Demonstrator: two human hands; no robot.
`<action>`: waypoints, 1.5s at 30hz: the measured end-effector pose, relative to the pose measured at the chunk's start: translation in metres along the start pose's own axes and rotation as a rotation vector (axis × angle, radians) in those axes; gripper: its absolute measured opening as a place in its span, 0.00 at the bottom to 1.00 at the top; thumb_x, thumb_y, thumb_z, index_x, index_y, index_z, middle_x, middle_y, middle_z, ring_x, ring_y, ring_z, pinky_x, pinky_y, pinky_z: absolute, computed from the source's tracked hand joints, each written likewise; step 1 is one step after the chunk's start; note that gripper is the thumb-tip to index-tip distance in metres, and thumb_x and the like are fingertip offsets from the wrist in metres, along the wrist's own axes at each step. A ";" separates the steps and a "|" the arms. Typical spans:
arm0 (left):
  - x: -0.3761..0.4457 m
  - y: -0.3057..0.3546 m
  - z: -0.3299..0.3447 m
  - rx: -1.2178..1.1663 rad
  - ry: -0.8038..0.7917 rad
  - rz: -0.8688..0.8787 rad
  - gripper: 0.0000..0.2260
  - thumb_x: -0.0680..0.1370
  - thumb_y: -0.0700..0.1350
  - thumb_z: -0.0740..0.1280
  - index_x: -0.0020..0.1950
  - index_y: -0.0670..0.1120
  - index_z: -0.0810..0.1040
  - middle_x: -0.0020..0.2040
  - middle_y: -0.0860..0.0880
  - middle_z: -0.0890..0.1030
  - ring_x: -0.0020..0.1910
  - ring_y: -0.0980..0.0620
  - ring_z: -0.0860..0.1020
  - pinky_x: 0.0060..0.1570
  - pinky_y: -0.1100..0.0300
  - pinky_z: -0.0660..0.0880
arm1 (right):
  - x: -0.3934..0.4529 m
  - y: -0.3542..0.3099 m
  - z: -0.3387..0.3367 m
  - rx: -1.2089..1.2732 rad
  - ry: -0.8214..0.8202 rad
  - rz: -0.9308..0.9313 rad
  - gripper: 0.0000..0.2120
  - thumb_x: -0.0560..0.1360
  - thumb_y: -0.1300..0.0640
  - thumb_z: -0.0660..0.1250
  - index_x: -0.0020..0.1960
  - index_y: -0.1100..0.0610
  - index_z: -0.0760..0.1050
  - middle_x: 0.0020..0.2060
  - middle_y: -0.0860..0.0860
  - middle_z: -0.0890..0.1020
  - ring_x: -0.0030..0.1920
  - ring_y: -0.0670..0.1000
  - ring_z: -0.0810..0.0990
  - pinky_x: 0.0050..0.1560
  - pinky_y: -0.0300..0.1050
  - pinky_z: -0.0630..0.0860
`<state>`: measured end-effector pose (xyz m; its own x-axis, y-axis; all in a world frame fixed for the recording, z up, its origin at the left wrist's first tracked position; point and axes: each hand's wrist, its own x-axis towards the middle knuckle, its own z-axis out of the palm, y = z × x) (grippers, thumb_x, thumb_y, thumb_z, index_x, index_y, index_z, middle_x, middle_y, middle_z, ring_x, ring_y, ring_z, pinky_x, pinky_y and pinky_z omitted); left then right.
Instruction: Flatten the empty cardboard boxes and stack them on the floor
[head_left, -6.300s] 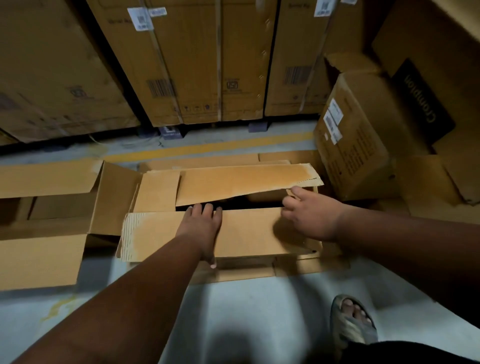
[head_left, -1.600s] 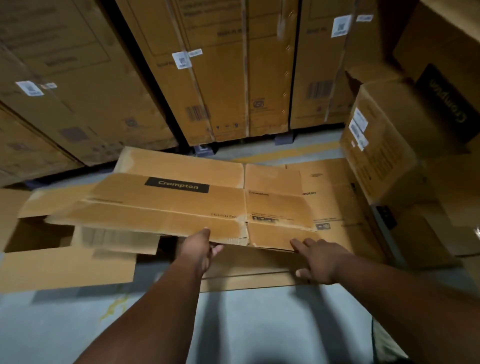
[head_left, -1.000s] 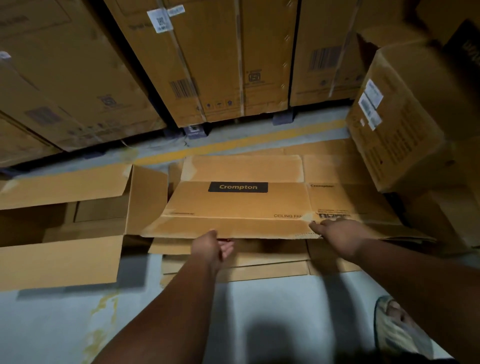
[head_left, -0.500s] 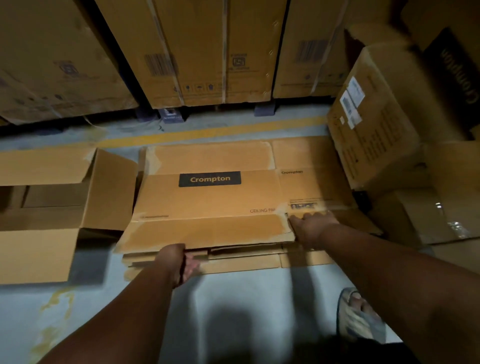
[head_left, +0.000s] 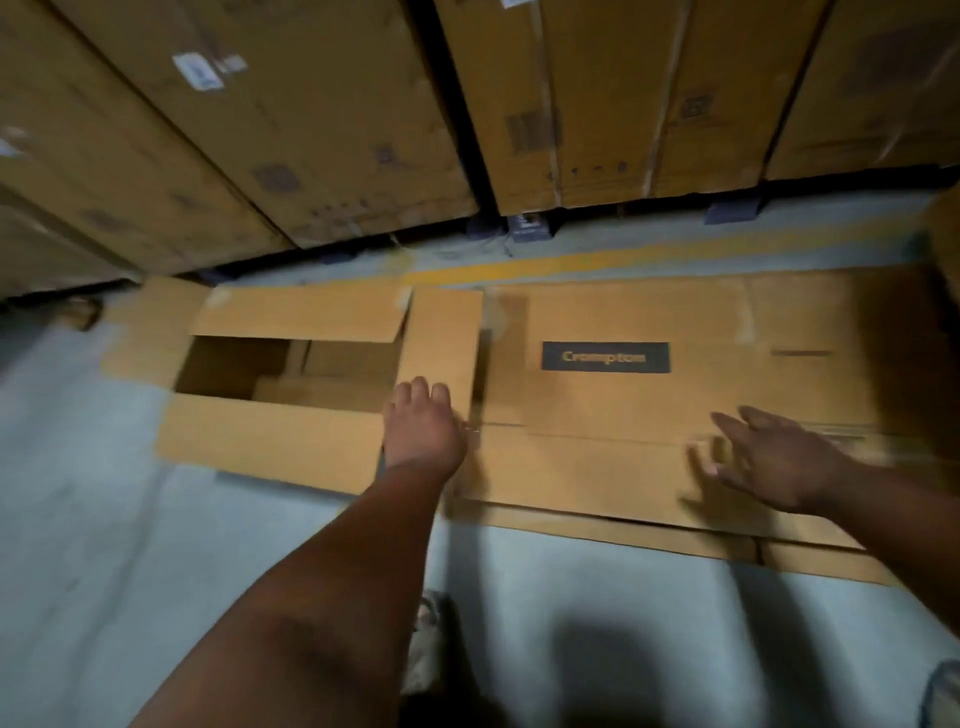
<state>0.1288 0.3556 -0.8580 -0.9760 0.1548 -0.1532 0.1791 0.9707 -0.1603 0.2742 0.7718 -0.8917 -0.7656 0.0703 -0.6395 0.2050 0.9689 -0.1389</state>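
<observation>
Flattened brown Crompton cardboard box (head_left: 649, 415) lies stacked at right; left hand (head_left: 423, 428) — fingers straight — reaches the open brown box (head_left: 291, 384), right hand (head_left: 769, 457) spread; next, collapse it.

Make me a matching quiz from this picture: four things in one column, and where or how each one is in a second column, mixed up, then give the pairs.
1. flattened Crompton box
2. open box
3. left hand
4. right hand

A. fingers spread above the flat cardboard
B. flaps folded out, inside showing
C. rests on an upright flap
D. lies flat on top of the stack

Pairs: 1-D, 2-B, 3-C, 4-A
</observation>
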 end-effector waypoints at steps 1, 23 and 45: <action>0.004 -0.017 -0.003 -0.016 0.045 -0.046 0.17 0.76 0.53 0.68 0.61 0.45 0.76 0.60 0.41 0.78 0.61 0.37 0.74 0.55 0.44 0.76 | 0.004 -0.003 0.004 -0.007 0.006 -0.018 0.46 0.79 0.23 0.50 0.89 0.44 0.43 0.89 0.55 0.50 0.87 0.61 0.56 0.82 0.60 0.64; 0.057 -0.102 0.046 0.012 -0.328 -0.188 0.09 0.82 0.43 0.64 0.59 0.53 0.78 0.59 0.46 0.85 0.67 0.42 0.79 0.81 0.32 0.56 | 0.013 -0.032 0.041 0.008 -0.061 -0.155 0.47 0.75 0.17 0.44 0.85 0.35 0.32 0.89 0.53 0.50 0.87 0.58 0.54 0.84 0.52 0.57; 0.077 0.014 -0.228 -0.556 0.219 -0.054 0.09 0.84 0.46 0.67 0.44 0.47 0.75 0.43 0.48 0.78 0.45 0.43 0.78 0.46 0.53 0.70 | -0.035 -0.093 -0.115 0.316 0.609 -0.314 0.35 0.86 0.32 0.51 0.88 0.47 0.59 0.87 0.53 0.60 0.86 0.58 0.57 0.82 0.61 0.61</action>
<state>0.0285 0.4231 -0.6501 -0.9953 0.0797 0.0552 0.0948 0.9197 0.3811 0.2124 0.7069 -0.7695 -0.9998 0.0099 -0.0157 0.0166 0.8572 -0.5147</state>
